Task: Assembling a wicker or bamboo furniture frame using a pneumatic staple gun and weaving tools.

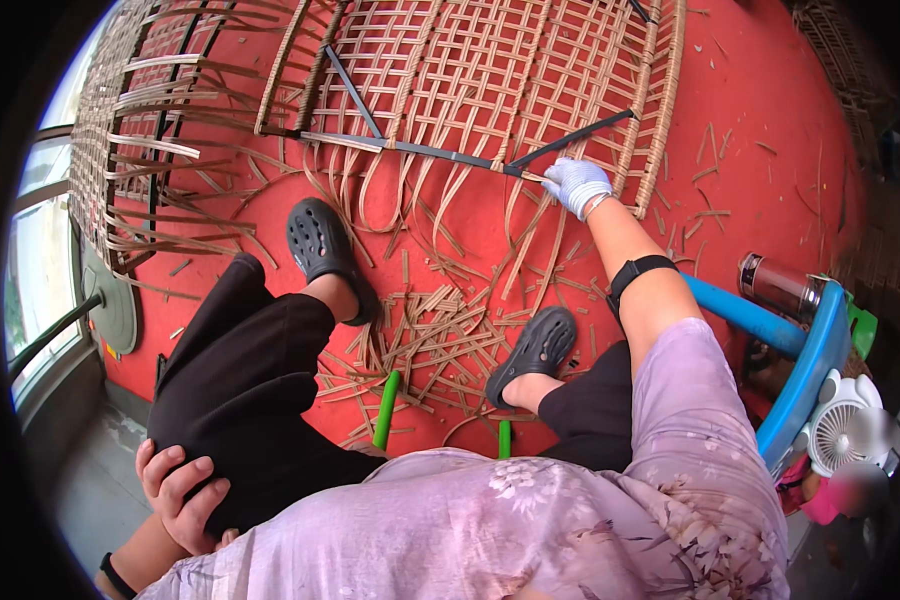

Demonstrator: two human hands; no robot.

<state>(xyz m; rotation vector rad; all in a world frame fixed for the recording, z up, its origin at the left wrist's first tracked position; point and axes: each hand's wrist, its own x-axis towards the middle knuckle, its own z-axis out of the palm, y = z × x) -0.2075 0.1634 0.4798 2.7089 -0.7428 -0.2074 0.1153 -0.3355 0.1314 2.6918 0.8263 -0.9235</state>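
Note:
My right hand (pixel 576 184), in a white glove, reaches out to the lower edge of a woven rattan panel (pixel 490 70) on a dark metal frame (pixel 410 150). Its fingers are closed on a loose rattan strip (pixel 532 178) beside the frame's corner. My left hand (pixel 178 492) is bare and rests on my left thigh, fingers curled over the black trousers, holding nothing. Loose strip ends hang down from the panel's bottom edge over the red floor.
Cut rattan scraps (pixel 430 330) litter the red floor (pixel 770 130) around my black clogs. Another half-woven frame (pixel 140 130) lies at the left. A blue chair arm (pixel 800 370), a metal flask (pixel 775 287) and a small white fan (pixel 845 430) stand at my right.

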